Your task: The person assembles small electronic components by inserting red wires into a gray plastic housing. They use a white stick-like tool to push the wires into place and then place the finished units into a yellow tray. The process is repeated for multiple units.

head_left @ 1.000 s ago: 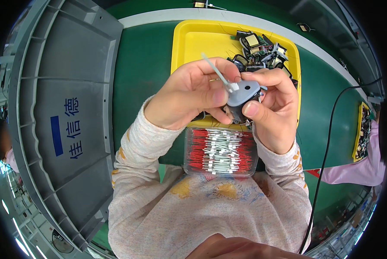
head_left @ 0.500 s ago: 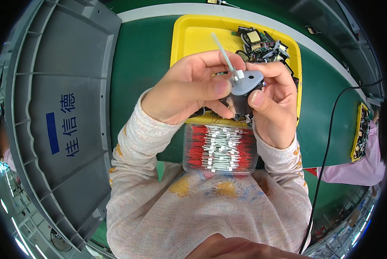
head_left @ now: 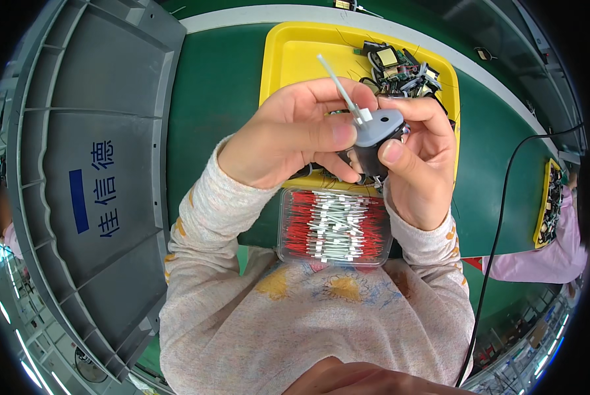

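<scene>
Above the near edge of a yellow tray, both my hands hold up a small black-bodied device (head_left: 366,157) with a grey oval end cap (head_left: 379,125). The cap faces up toward me and has a dark round hole. A thin pale stick (head_left: 334,80) with a small white block slants up from the cap's left side. My left hand (head_left: 268,135) is closed around the foot of the stick, its thumb at the cap's edge. With thumb and fingers, my right hand (head_left: 423,158) grips the device from the right. The fingers partly hide the body.
The yellow tray (head_left: 295,34) holds several dark electronic assemblies (head_left: 400,69) with wires. Nearest me stands a clear box (head_left: 282,227) of red-and-white sticks. A grey crate (head_left: 120,85) rises at left; a black cable (head_left: 501,204) hangs at right, near another person's pink sleeve (head_left: 538,260).
Both hands and the device have shifted very slightly to the right and down. The stick leans a little further left; the grip looks the same.
</scene>
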`<control>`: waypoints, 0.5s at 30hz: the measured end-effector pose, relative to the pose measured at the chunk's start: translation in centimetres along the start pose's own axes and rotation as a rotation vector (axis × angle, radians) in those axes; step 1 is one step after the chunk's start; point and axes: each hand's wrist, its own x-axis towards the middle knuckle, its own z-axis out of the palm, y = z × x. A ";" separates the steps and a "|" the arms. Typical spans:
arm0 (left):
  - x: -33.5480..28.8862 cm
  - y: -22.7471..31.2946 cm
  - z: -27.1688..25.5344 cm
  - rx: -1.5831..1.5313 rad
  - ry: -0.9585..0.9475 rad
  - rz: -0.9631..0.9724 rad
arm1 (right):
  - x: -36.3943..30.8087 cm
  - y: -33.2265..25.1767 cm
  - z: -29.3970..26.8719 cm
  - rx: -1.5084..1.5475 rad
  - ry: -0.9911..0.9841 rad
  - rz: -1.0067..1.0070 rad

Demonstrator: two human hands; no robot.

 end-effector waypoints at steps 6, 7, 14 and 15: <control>0.2 -0.4 -0.1 -0.032 0.000 0.042 | 0.0 0.0 0.0 0.110 0.028 0.118; 0.3 -0.6 -0.1 -0.050 0.002 0.053 | 0.0 0.0 0.1 0.117 0.050 0.139; 0.4 -0.8 -0.3 0.010 0.025 0.040 | -0.2 0.0 0.1 0.115 0.052 0.173; 0.4 -0.9 -0.4 -0.012 0.013 0.045 | -0.2 0.0 0.2 0.113 0.046 0.164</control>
